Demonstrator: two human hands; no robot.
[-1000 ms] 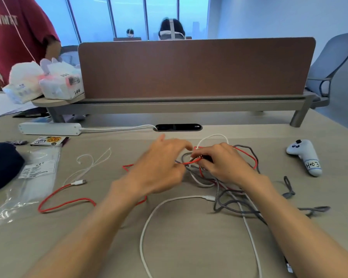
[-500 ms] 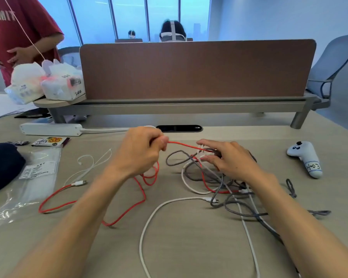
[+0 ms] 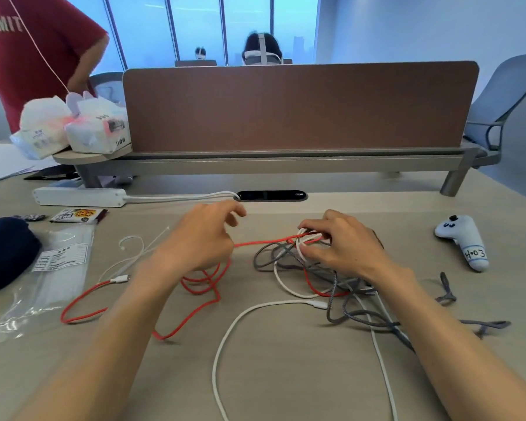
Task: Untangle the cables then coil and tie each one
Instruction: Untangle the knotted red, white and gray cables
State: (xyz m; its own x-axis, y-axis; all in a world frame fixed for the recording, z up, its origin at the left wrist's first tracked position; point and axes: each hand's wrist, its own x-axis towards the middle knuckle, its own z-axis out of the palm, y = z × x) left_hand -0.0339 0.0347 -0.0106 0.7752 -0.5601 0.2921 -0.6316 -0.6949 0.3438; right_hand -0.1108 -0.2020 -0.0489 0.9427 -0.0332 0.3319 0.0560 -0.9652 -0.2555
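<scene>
Both hands are at work in the middle of the pale wood-grain table (image 3: 289, 381). The left hand (image 3: 201, 238) has its fingers curled in tight, and the thin red cable (image 3: 261, 242) comes straight out of that grip, stretched taut towards the right. Behind the left hand the same red cable drops into loose loops and wanders off towards the left edge, ending in a small white plug.

The right hand (image 3: 343, 247) is clamped down on the tangle (image 3: 310, 268), fingers bent over the top and thumb tucked in below, pinching the knot where red and white strands cross. The grey braided cable (image 3: 334, 287) winds through that tangle and trails off towards the near right corner, under the right forearm. The smooth white cable (image 3: 214, 369) sweeps out of the heap in one big open loop towards the near edge.

Near the right edge lies a white handheld controller with a handwritten label (image 3: 465, 244), well apart from the cables. Towards the far left corner sits a long white power strip (image 3: 79, 197), and by the left edge a clear plastic bag (image 3: 52, 268) lies just beside a dark blue cloth bundle (image 3: 3, 253).
</scene>
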